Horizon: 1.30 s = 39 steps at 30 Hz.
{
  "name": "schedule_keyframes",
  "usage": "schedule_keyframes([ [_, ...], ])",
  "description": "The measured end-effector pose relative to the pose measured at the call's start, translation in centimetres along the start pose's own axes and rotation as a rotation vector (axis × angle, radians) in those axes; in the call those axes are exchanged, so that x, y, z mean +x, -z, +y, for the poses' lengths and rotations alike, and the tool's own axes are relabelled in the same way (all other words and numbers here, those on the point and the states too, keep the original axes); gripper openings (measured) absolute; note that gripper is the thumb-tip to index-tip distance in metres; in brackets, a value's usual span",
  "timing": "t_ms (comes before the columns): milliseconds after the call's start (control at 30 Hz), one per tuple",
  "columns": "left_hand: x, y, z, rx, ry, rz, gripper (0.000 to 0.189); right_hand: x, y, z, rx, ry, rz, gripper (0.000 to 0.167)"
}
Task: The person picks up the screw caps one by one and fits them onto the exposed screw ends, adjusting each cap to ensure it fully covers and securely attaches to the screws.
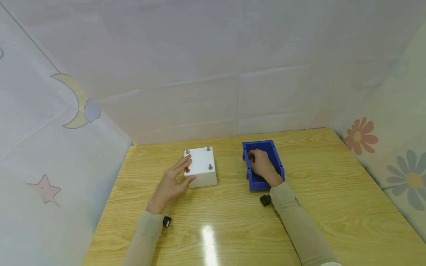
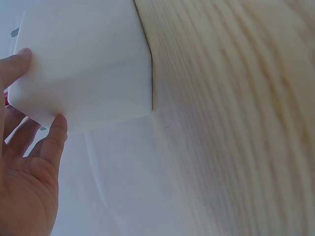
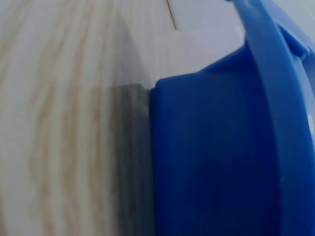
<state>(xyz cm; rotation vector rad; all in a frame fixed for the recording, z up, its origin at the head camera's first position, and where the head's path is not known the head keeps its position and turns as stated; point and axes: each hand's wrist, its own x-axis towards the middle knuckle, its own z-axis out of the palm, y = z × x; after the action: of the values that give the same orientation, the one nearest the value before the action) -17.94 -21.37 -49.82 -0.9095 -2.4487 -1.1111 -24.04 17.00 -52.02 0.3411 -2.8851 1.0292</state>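
A white block (image 1: pixel 202 159) sits left of centre on the table. Silver bolts (image 1: pixel 210 167) stand at three of its top corners, and a red peg (image 1: pixel 187 169) is at the near left one. Around that left side my left hand (image 1: pixel 170 183) holds the block, thumb at the front face and fingers reaching over the top edge; the left wrist view shows fingertips (image 2: pixel 59 125) pressed on its white faces. To the right, my right hand (image 1: pixel 263 166) reaches down into a blue bin (image 1: pixel 279 157) with fingers bent. I cannot tell what these fingers hold.
The wooden table (image 1: pixel 226 214) ends at a pale curtain (image 1: pixel 199 92) behind and at both sides. Each wrist carries a small black device (image 1: pixel 265 200). In the right wrist view the bin's blue wall (image 3: pixel 216 147) blocks sight of the right hand.
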Motion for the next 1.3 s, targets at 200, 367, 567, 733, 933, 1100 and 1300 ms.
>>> schedule_keyframes([
  [200, 0.0, -0.1, -0.2, 0.011, 0.001, -0.003, 0.060, 0.1, 0.4, -0.1, 0.020, -0.005, 0.008, 0.020],
  [367, 0.1, 0.0, -0.1, 0.015, 0.005, -0.002, 0.060, 0.4, 0.9, -0.1, 0.035, -0.015, 0.014, 0.018],
  [567, 0.2, 0.1, 0.1, -0.005, 0.020, -0.006, 0.061, 0.3, 1.4, -0.3, 0.061, -0.042, -0.003, 0.021],
  [733, 0.2, 0.0, -0.1, -0.001, 0.016, -0.003, 0.061, 0.2, 1.6, -0.3, 0.074, -0.038, 0.000, 0.020],
  [933, 0.1, 0.0, -0.2, 0.001, -0.002, 0.004, 0.060, 0.2, 1.6, -0.1, 0.076, -0.029, 0.021, 0.017],
  [1100, 0.1, -0.1, -0.2, -0.006, -0.016, 0.006, 0.060, 0.0, 1.7, -0.3, 0.077, -0.025, 0.039, 0.015],
  [1300, 0.0, -0.2, -0.2, -0.006, -0.013, 0.006, 0.060, -0.2, 1.9, -0.5, 0.095, -0.021, 0.053, 0.014],
])
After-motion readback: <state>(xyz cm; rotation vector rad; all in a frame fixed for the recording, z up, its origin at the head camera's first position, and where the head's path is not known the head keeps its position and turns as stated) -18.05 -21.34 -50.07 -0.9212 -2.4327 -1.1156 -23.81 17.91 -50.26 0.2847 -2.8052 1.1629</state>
